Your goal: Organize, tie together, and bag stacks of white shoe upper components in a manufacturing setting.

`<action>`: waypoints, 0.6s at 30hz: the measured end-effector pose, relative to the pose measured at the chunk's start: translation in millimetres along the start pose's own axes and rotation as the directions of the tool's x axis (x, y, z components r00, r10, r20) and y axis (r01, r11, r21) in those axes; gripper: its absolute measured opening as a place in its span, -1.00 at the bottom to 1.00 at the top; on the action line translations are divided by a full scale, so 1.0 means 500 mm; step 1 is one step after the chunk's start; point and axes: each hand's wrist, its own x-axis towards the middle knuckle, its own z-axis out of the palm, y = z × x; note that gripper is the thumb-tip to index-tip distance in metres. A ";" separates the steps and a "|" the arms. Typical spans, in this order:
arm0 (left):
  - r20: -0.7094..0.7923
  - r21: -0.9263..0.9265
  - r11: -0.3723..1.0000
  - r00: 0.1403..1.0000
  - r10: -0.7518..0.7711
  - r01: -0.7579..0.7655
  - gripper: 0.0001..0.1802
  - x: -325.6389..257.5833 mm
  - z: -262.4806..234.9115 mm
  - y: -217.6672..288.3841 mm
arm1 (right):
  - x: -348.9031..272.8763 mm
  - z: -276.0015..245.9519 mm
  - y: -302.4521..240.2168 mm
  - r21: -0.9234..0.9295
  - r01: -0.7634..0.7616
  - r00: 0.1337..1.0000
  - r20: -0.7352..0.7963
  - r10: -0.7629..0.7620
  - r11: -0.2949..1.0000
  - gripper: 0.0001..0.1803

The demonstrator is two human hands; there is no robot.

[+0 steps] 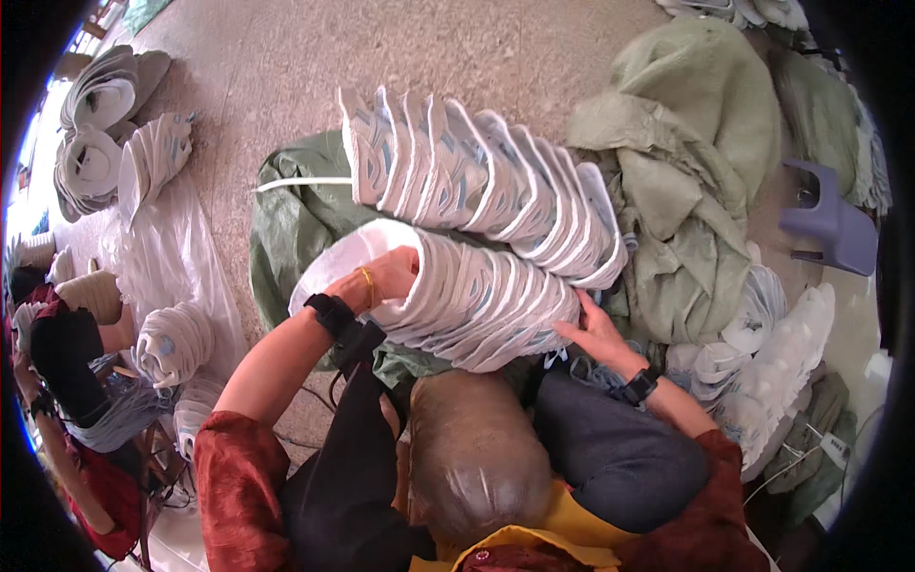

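A seated person steadies a long nested stack (pixel 467 296) of white moulded pieces across the lap, its long axis running left to right and tipping slightly downward toward the right end. The left hand (pixel 386 276) is closed in a grip over the rim of the stack's open left end, fingers curled inside, thumb outside. The right hand (pixel 596 329) lies flat and open against the stack's right end, palm pressing in, holding nothing. So the stack sits squeezed between the two hands, each at one end of its length, neither nearer than the other. Just beyond it, touching along its upper side, a second stack (pixel 486 176) lies on a green sack (pixel 295 224) on the floor, slanting from upper left to lower right. Farther right sit crumpled pale-green sacks (pixel 686 153) and a lilac stool (pixel 829 224); at far left, another person (pixel 67 381) works among smaller bundles
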 end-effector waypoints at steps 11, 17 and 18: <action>-0.293 0.174 0.974 0.952 -0.089 0.145 -0.89 -0.013 0.020 -0.018 | -0.004 -0.076 -0.117 -0.351 -0.118 0.993 -0.034 0.113 0.929 -0.57; -0.627 0.079 0.995 0.779 0.006 0.056 -0.95 -0.044 0.024 0.006 | 0.076 0.019 -0.346 -0.422 0.317 0.948 0.100 -0.303 0.850 -0.80; -0.671 0.057 0.996 0.741 -0.011 0.066 -0.95 -0.050 0.024 0.004 | 0.101 0.060 -0.391 -0.417 0.399 0.916 0.130 -0.381 0.817 -0.82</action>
